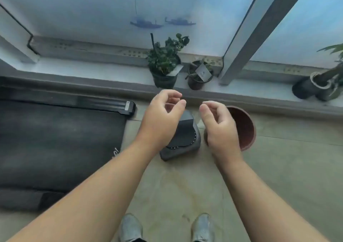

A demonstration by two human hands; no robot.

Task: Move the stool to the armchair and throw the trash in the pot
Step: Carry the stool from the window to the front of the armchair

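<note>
A dark grey stool (182,139) with a studded curved seat stands on the tiled floor in front of my feet. Right of it sits an empty reddish-brown pot (243,128). My left hand (163,119) hovers over the stool's left side, fingers curled and apart, holding nothing. My right hand (220,125) hangs between the stool and the pot, partly covering the pot's left rim, fingers loosely curled with nothing in them. No armchair and no trash show in this view.
A black mat or treadmill deck (61,145) fills the floor at left. On the window ledge (92,69) stand two small potted plants (165,63) (199,74), and a larger dark planter (315,86) at the right. My shoes (130,227) show at the bottom.
</note>
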